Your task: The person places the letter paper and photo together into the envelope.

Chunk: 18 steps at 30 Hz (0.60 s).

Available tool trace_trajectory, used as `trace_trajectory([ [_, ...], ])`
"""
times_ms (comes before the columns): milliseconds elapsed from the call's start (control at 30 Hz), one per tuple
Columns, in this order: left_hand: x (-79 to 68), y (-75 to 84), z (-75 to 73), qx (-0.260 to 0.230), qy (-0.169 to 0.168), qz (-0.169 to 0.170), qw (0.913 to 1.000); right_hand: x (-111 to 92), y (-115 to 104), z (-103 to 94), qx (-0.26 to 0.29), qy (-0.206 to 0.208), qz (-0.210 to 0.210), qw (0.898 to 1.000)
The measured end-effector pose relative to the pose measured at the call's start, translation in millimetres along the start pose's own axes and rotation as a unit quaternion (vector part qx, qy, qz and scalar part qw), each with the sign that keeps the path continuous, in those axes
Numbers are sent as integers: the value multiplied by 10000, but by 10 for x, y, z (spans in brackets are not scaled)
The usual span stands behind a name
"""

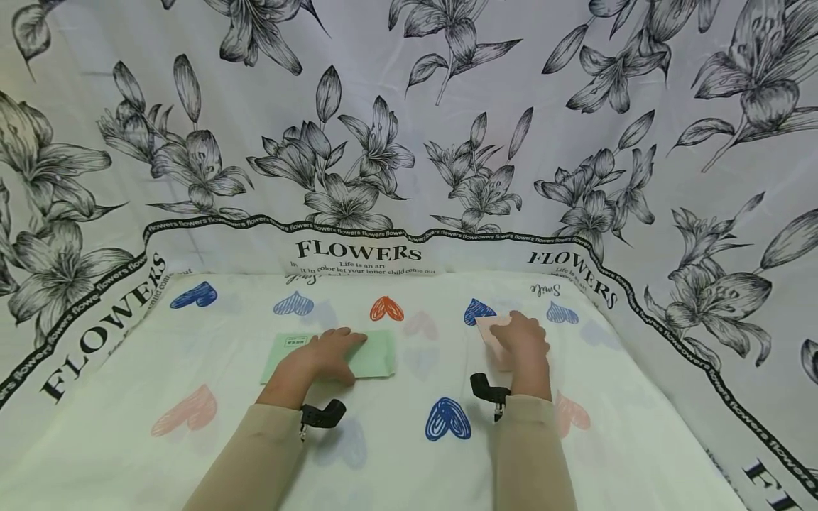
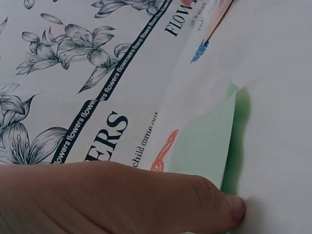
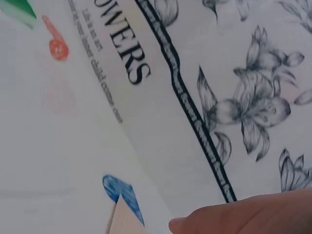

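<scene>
A flat light-green paper packet (image 1: pixel 373 355) with a small printed label at its left end lies on the cloth left of centre. My left hand (image 1: pixel 322 358) spans it from above, with fingers near its far edge and thumb at its near edge. In the left wrist view, the green packet (image 2: pixel 204 141) has a raised edge with a shadow beside it, and the thumb (image 2: pixel 209 204) lies over that edge. My right hand (image 1: pixel 525 344) holds a pale pink card (image 1: pixel 492 333), tilted, most of it hidden by the hand. Its pointed corner (image 3: pixel 124 219) shows in the right wrist view.
The white cloth (image 1: pixel 383 461) under both hands carries printed blue, red and pink hearts. Behind it and at the sides hangs a white curtain (image 1: pixel 447 199) with black flowers and lettering. A black strapped device (image 1: pixel 322 414) sits on each wrist.
</scene>
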State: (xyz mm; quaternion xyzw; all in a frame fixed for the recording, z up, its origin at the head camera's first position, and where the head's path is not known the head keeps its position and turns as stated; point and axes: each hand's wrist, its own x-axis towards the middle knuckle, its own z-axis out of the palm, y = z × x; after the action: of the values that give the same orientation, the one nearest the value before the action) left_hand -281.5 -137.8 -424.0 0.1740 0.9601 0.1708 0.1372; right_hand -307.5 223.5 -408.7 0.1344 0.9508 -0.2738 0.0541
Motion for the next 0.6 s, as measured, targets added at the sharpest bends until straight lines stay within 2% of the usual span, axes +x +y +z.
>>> trace_trajectory([
  [100,5,-2,4,-2,4,-5,10000,-9,198,-40,244,-40,618,9978],
  [200,0,4,1,-20,3,-3,10000,-19,321,-55,363,-154,911,9951],
  [367,-17,10,-3,-51,23,40,10000,-19,360,-57,279,-207,889,9954],
  [600,-7,-6,5,-28,20,48,10000,-68,277,-6,-147,-321,615,9975],
])
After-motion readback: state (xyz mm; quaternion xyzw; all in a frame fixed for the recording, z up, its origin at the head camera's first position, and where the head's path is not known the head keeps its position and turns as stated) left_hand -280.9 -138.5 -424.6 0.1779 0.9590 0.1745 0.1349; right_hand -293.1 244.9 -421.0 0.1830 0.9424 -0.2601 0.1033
